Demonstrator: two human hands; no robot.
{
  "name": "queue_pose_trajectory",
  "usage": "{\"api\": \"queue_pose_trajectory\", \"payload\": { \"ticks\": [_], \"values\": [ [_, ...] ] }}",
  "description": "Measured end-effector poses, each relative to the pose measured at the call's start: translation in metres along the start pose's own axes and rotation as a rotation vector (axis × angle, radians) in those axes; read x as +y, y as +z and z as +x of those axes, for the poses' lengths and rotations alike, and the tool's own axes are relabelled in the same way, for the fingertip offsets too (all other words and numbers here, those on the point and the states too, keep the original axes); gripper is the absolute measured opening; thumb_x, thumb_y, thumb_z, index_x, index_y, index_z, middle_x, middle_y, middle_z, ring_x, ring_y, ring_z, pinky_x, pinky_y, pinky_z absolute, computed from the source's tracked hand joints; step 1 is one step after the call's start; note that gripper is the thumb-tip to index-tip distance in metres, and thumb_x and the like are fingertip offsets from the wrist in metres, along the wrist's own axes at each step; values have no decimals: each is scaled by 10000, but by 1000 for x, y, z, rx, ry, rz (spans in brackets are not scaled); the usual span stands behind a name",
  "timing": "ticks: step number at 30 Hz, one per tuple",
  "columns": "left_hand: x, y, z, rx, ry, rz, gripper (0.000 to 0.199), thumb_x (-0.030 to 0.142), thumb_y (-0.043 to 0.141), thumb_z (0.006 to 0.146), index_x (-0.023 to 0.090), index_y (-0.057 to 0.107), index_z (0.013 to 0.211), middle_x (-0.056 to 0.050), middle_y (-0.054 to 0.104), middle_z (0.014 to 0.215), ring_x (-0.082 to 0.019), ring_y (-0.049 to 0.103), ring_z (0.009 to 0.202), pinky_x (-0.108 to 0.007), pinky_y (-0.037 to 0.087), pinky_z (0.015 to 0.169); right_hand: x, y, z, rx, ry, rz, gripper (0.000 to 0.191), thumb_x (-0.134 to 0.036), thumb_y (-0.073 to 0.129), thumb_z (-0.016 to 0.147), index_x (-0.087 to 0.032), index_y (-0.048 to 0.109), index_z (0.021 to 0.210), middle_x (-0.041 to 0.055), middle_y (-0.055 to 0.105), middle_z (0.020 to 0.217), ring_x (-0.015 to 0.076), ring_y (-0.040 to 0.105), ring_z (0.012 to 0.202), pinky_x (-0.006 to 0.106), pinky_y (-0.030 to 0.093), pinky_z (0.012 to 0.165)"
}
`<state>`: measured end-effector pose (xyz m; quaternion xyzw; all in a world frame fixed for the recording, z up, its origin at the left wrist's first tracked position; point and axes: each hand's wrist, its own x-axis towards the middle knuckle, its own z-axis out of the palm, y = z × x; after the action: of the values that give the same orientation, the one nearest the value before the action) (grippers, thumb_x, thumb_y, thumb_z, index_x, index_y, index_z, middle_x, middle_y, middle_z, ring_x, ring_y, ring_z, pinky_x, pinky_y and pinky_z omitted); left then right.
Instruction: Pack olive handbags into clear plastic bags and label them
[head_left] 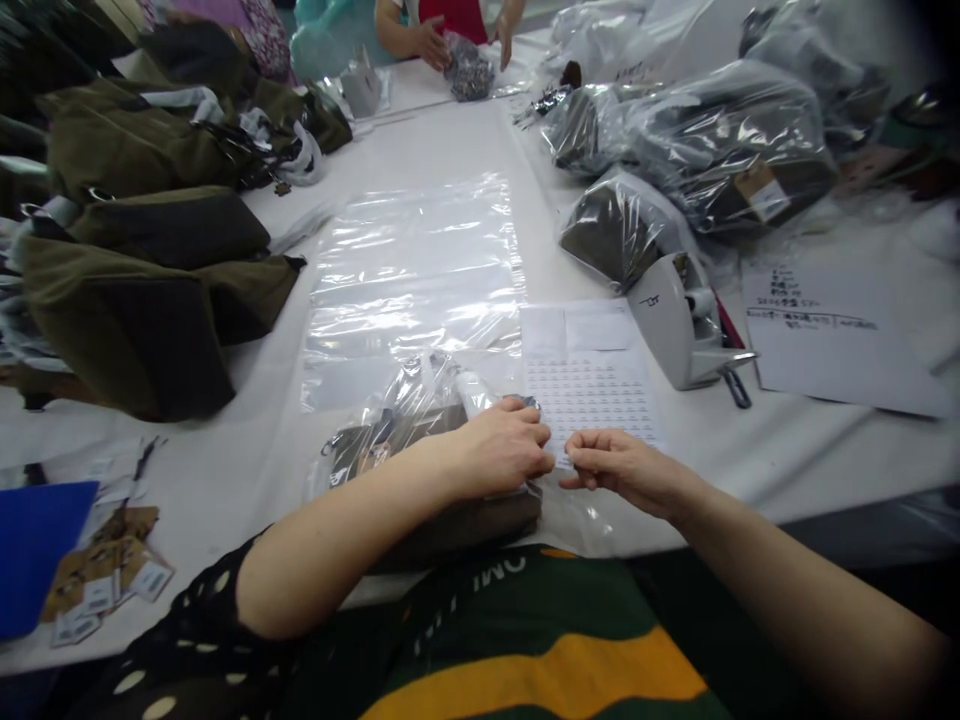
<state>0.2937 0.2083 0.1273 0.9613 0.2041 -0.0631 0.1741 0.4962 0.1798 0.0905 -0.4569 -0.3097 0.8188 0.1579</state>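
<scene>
A dark olive bag (450, 525) in a clear plastic bag (416, 385) lies at the table's front edge, right before me. My left hand (506, 447) reaches across it, fingers curled down on its right end and gripping the plastic there. Close beside, on the right, my right hand (626, 470) is pinched, thumb against fingertips. Anything between those fingertips is too small to make out. Just beyond it lies a white sheet of small printed labels (589, 385), its near edge partly covered by my fingers.
Flat clear plastic bags (412, 270) lie beyond the wrapped bag. A white dispenser (667, 320) and a handwritten sheet (840, 340) are at right, below wrapped bags (727, 140). Olive bags (127, 300) pile up left, near cardboard tags (105, 570). Across the table, a person's hands (431, 42) handle a plastic bundle.
</scene>
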Motion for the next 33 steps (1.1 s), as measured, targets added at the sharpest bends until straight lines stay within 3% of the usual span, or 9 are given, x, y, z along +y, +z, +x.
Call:
{"api": "queue_pose_trajectory", "payload": {
  "ticks": [7, 10, 12, 15, 18, 20, 25, 30, 33],
  "values": [
    [-1, 8, -26, 84, -129, -141, 153, 147, 575, 779, 215, 663, 674, -22, 595, 794, -194, 493, 848, -428, 286, 961, 10, 0, 4, 29, -45, -94, 247, -359, 696, 716, -156, 561, 672, -47, 463, 595, 83, 411, 582, 264, 388, 675],
    [7, 8, -39, 308, -254, -283, 244, 65, 484, 804, 212, 678, 818, -30, 617, 874, -189, 512, 896, -428, 314, 968, 9, 9, -5, 207, -208, -105, 209, -351, 695, 732, -168, 599, 698, -37, 476, 606, 90, 391, 589, 244, 342, 599],
    [16, 4, -44, 528, -419, -498, 269, 71, 443, 838, 191, 650, 962, -44, 621, 936, -164, 532, 895, -342, 398, 883, 10, 23, -11, 313, -371, 73, 158, -339, 692, 742, -207, 624, 795, -46, 460, 606, 95, 391, 591, 249, 358, 620],
    [31, -2, -42, 713, -581, -869, 191, 236, 551, 845, 184, 633, 1009, -39, 613, 916, -135, 558, 812, -267, 448, 761, 17, 55, -14, 210, -583, 362, 215, -322, 641, 788, -309, 600, 999, -56, 456, 621, 99, 417, 585, 283, 399, 676],
    [44, 0, -32, 738, -598, -1253, 237, 350, 622, 799, 170, 641, 950, -22, 610, 796, -122, 577, 667, -249, 467, 640, 30, 82, -8, 41, -721, 441, 285, -311, 595, 824, -374, 549, 1099, -55, 479, 660, 93, 432, 570, 277, 405, 648],
    [50, 4, -25, 751, -563, -1525, 245, 379, 593, 817, 149, 625, 896, 2, 584, 655, -108, 556, 521, -235, 452, 522, 38, 91, -2, 25, -783, 421, 327, -299, 585, 834, -394, 520, 1140, -49, 500, 701, 93, 455, 592, 261, 407, 626],
    [60, 8, -21, 935, -570, -1693, 212, 337, 631, 794, 127, 641, 773, 10, 569, 594, -88, 534, 526, -207, 438, 536, 49, 95, 0, 154, -874, 129, 424, -225, 553, 855, -401, 448, 1225, -26, 524, 813, 118, 515, 730, 261, 446, 649],
    [57, 2, -34, 1078, -620, -1583, 196, 311, 662, 771, 138, 623, 687, 38, 512, 559, -57, 468, 543, -173, 380, 547, 45, 85, -8, 344, -1003, -515, 619, -139, 536, 839, -357, 296, 1367, 8, 570, 944, 144, 541, 795, 338, 483, 762],
    [51, -4, -56, 1056, -695, -1552, 214, 341, 663, 762, 144, 605, 705, 57, 455, 538, -43, 367, 483, -176, 296, 473, 43, 68, -14, 509, -1049, -726, 705, -129, 579, 806, -305, 248, 1402, 52, 560, 1064, 168, 542, 836, 384, 478, 799]
  ]
}}
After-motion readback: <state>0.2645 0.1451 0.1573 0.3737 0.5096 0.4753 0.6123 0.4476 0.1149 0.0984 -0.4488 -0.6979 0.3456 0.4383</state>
